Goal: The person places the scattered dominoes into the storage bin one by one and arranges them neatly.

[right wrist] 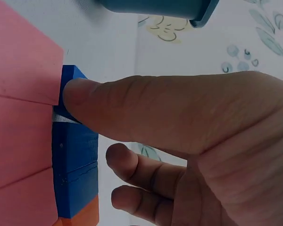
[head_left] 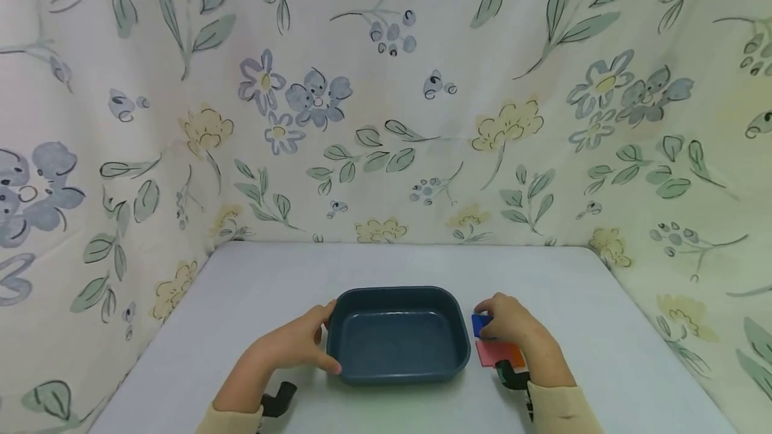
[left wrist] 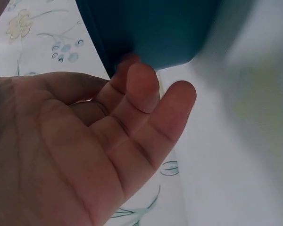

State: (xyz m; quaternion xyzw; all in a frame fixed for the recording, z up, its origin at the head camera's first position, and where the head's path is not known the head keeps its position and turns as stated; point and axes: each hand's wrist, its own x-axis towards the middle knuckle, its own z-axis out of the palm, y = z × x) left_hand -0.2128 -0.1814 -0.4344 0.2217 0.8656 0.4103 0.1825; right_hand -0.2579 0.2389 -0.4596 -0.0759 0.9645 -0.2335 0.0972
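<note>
In the head view a dark blue-green rectangular basin (head_left: pixel 398 379) sits on the white table. My left hand (head_left: pixel 295 341) spans its left side, fingers at the far left corner and thumb at the near left corner. In the left wrist view the relaxed fingers (left wrist: pixel 146 89) lie by the basin's outer wall (left wrist: pixel 165 33). To the right of the basin, my right hand (head_left: pixel 509 320) pinches a small blue block (head_left: pixel 480 324). The right wrist view shows the thumb on this block, a narrow gap parting it from other blue blocks (right wrist: pixel 78 160). Pink blocks (right wrist: pixel 21 136) lie alongside.
An orange block (head_left: pixel 516 356) lies beside the pink ones, near the right wrist. Black wrist mounts (head_left: pixel 280 399) stick out by both forearms. Floral cloth (head_left: pixel 386 99) hangs behind and along both sides of the white table (head_left: pixel 289 273).
</note>
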